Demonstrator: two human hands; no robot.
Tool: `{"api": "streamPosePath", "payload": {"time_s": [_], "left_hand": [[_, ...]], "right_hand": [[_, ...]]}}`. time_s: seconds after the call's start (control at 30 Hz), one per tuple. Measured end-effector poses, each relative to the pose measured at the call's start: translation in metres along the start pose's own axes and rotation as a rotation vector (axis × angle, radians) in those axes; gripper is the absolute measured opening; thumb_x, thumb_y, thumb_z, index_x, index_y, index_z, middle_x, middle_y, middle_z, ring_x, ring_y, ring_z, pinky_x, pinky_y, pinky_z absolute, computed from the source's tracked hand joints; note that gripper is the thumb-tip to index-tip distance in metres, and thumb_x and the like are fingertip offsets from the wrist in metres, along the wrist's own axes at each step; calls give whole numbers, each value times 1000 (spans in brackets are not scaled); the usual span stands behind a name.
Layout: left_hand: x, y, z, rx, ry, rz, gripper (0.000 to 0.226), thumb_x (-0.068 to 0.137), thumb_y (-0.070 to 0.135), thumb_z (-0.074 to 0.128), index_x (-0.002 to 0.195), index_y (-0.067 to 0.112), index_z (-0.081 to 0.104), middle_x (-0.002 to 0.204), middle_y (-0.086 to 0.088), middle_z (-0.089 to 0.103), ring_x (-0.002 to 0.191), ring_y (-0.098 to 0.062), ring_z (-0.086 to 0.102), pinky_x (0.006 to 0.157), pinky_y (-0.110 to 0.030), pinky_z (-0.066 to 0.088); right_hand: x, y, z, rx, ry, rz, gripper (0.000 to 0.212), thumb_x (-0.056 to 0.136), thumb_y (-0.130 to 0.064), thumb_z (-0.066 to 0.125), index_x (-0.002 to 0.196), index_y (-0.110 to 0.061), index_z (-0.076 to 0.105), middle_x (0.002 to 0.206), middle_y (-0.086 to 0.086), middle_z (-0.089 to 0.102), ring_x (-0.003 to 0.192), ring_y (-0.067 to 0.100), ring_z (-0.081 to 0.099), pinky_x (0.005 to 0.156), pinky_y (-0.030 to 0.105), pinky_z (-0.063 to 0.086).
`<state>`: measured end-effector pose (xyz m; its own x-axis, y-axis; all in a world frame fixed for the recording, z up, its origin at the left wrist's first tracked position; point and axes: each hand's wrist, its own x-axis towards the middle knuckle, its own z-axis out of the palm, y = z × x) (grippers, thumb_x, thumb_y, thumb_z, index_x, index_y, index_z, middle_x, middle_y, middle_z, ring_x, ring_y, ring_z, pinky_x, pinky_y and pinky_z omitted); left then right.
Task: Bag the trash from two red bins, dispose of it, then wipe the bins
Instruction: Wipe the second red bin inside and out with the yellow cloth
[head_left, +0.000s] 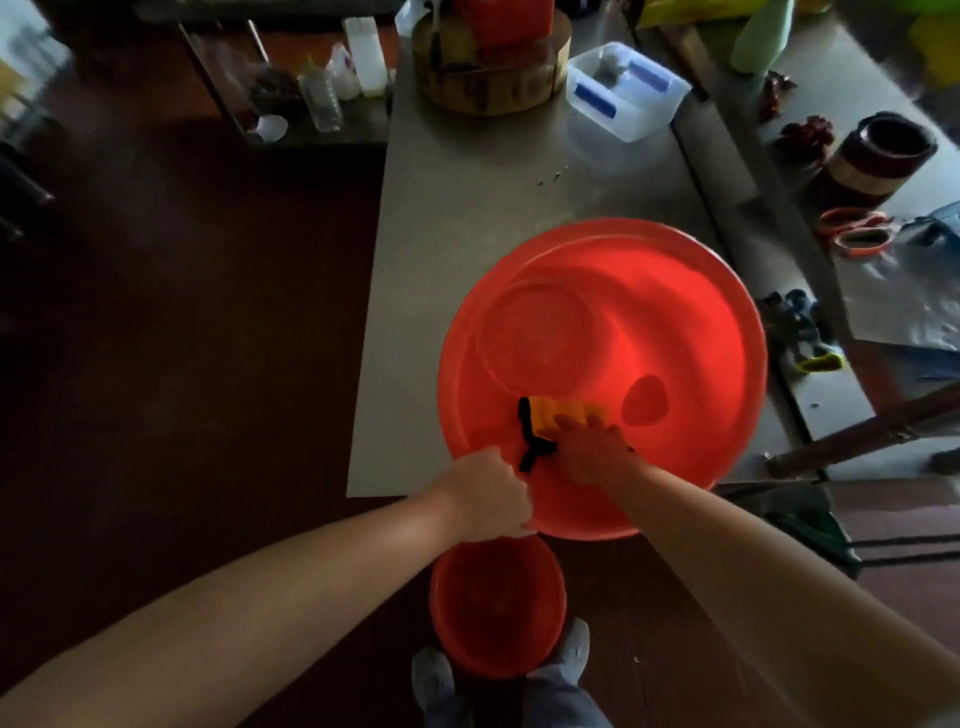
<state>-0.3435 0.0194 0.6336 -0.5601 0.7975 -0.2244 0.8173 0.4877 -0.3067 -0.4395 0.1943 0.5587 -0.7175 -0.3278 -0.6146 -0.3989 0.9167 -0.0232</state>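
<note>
So that the large red bin (675, 312) holds steady on the steel table (441, 234), our left hand (488, 491) grips its near rim while our right hand (592, 452) presses a yellow cloth (563, 414) flat inside.

A grey tabletop (467, 234) carries a big bin (675, 312), red, at its near end; a round wooden block (493, 83) and a clear box (631, 96) stand side by side at the far end. The adjoining tabletop on the right bears a jar (878, 156) and orange scissors (857, 234). A small bin (496, 608), also red, stands on the dark floor (182, 312)
</note>
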Motion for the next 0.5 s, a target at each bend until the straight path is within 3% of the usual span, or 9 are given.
{"api": "streamPosePath", "payload": {"time_s": [0.27,0.5], "left_hand": [[2,5,13,10,-37,-47,55,96,64,33,73,30,70,63,12,66,55,-8,62,61,-21,49],[0,-5,1,-44,-100,-29,55,98,63,35,87,23,72,77,3,72,67,-19,69,67,-27,46]], "right_hand": [[41,-5,-4,17,-51,30,46,105,-49,31,150,-42,39,160,-2,31,143,39,30,113,51,27],[-7,-3,-15,3,-88,-11,47,106,-38,34,153,-47,32,163,-5,26,146,39,28,113,52,30]]}}
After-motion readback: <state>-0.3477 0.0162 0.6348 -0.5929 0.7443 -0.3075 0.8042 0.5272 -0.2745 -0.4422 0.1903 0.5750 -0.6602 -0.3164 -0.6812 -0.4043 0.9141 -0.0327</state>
